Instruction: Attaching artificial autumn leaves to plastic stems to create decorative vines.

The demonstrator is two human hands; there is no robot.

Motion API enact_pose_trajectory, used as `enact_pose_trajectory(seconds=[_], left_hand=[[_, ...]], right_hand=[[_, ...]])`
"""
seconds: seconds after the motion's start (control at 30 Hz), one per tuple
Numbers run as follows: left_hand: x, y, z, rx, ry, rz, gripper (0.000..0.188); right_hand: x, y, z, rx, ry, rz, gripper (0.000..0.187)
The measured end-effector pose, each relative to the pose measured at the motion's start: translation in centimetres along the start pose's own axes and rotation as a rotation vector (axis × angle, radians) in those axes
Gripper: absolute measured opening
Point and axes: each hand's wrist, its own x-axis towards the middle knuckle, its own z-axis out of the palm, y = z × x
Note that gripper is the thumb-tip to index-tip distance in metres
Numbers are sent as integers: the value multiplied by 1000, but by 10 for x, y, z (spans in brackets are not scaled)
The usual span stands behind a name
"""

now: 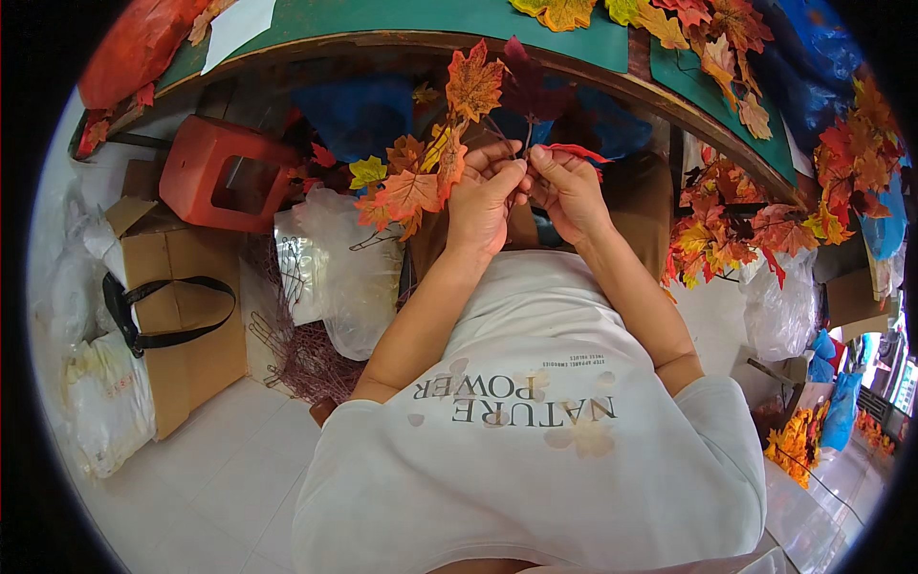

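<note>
A spray of artificial maple leaves in orange and yellow hangs beside my left hand, whose thumb and fingers pinch its dark stem. Above the fingers stands another orange leaf. Close against it, my right hand is closed with thumb and forefinger together around a thin stem. A dark red leaf rises from between the two hands, and a bright red leaf sticks out past the right fingers. The exact spot where the stems meet is partly covered by my fingertips.
Ahead runs the curved edge of a green-topped table with loose maple leaves on it. A red plastic stool and a cardboard box stand at left. Near them lies a heap of brown stems. Leaf garlands hang at right.
</note>
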Motion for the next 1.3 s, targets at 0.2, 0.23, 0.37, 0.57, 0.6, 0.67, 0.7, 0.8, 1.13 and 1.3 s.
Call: enact_pose_trajectory(seconds=[0.2,0.23,0.37,0.57,0.6,0.67,0.7,0.8,1.13,1.3], left_hand=[[1,-1,-1,6,-5,16,20],[1,-1,-1,7,-4,22,20],[3,0,-1,19,-64,55,21],[5,3,-2,11,-135,37,25],[4,4,0,16,-120,33,25],[4,3,1,20,-105,27,25],[4,2,1,37,-97,39,25],[3,2,1,65,-79,50,25],[5,-2,-2,99,-64,71,25],[4,-2,-3,120,-37,65,25]], right_hand=[[0,3,1,-61,32,-66,13],[-1,4,1,-61,32,-66,13],[-2,11,-3,-9,6,-65,15],[-1,11,0,123,16,-44,19],[0,11,-1,143,14,-37,20],[2,11,-5,162,21,-21,20],[3,11,-6,182,28,-6,21],[2,11,-6,164,-9,-11,20],[2,12,-8,143,-3,-3,20],[2,13,-6,88,1,-74,18]])
